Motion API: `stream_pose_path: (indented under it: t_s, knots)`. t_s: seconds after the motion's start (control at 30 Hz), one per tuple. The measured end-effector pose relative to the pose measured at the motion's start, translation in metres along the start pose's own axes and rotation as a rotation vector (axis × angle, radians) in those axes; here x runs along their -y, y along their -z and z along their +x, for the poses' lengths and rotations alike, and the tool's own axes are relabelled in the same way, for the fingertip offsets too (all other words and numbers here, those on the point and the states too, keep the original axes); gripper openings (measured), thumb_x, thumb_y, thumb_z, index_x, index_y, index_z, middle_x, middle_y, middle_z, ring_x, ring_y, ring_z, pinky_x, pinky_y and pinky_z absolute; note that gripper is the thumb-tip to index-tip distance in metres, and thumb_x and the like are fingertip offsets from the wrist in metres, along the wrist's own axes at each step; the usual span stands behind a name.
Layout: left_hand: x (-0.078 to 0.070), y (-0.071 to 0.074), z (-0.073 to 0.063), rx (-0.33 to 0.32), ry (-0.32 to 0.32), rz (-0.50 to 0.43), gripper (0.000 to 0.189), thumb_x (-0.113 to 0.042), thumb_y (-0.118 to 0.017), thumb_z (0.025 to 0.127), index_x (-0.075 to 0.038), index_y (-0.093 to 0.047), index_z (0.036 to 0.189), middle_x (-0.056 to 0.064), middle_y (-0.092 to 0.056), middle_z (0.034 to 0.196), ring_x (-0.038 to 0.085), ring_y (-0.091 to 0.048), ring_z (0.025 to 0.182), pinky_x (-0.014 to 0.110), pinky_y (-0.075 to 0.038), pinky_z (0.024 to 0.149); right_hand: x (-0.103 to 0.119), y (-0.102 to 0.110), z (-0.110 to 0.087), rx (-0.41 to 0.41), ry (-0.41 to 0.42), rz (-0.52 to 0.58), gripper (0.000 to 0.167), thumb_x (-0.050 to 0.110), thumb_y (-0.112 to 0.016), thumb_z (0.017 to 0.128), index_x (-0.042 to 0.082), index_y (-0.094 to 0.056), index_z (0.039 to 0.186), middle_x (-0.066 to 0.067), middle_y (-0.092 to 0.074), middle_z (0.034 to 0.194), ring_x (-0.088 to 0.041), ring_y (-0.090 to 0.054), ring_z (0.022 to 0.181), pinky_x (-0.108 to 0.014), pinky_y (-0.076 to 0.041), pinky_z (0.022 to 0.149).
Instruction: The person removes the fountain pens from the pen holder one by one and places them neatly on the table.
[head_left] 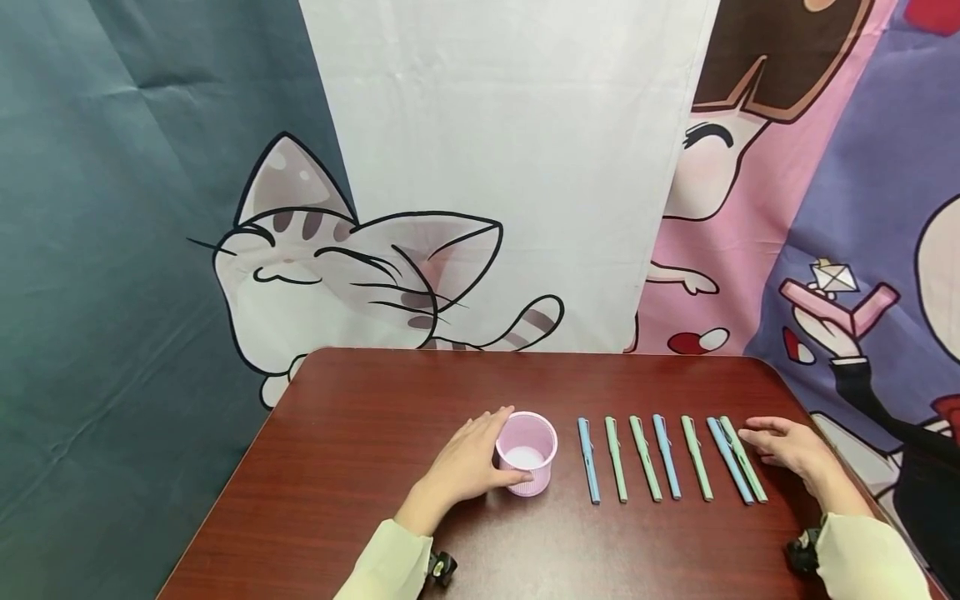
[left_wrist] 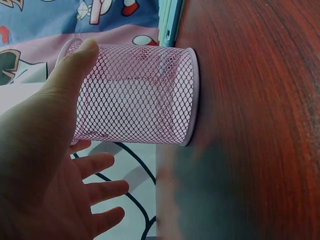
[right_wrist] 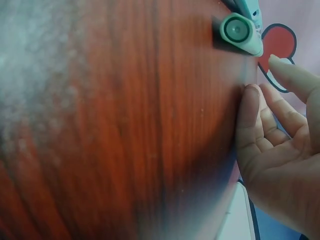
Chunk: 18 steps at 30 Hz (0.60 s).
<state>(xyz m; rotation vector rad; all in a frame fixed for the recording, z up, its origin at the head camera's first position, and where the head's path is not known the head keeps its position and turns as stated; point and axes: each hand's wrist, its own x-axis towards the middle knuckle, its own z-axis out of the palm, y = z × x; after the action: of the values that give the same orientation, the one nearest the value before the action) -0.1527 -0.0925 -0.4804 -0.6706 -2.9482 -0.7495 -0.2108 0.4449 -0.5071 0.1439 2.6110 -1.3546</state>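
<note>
A pink mesh pen holder (head_left: 536, 483) stands upright on the table, its mouth facing up. My left hand (head_left: 467, 460) holds it from the left, thumb across the near side and index finger behind. In the left wrist view the thumb lies over the mesh (left_wrist: 132, 95) by the rim, while the lower fingers stick out free. My right hand (head_left: 793, 454) hovers just right of the rightmost green pen (head_left: 744, 460), fingers loosely bent with nothing in them. That pen's round end (right_wrist: 236, 31) shows close to the fingertips in the right wrist view.
Several blue and green pens, among them a blue pen (head_left: 588, 461) at the left end, lie in a row between the hands. The two rightmost lie close together. A reddish-brown wooden table (head_left: 360, 433) bears everything; a cartoon-printed cloth (head_left: 510, 167) hangs behind it.
</note>
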Motion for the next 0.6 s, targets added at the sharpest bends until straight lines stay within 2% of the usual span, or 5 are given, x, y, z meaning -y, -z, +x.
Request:
stream_pose_path:
  t_s: [0.23, 0.6]
  knots:
    - [-0.0001, -0.0005, 0.0, 0.002, 0.002, -0.002, 0.104, -0.067, -0.076, 0.077, -0.019, -0.033, 0.158, 0.007, -0.046, 0.157, 0.032, -0.042, 0.145, 0.05, -0.029, 0.122, -0.0013, -0.0029, -0.0005, 0.005, -0.014, -0.031, 0.069, 0.031, -0.069, 0.097, -0.02, -0.043, 0.136, -0.006, -0.073, 0.101, -0.004, -0.063, 0.079, -0.024, -0.059, 0.07]
    - [0.0003, -0.0005, 0.0002, -0.016, -0.028, -0.011, 0.104, -0.065, -0.078, 0.077, -0.014, -0.035, 0.157, 0.011, -0.049, 0.154, 0.033, -0.045, 0.143, 0.052, -0.032, 0.12, 0.0022, -0.005, -0.0029, 0.024, 0.016, -0.096, 0.068, 0.036, -0.068, 0.097, -0.017, -0.048, 0.136, -0.011, -0.071, 0.103, -0.01, -0.061, 0.083, -0.025, -0.058, 0.07]
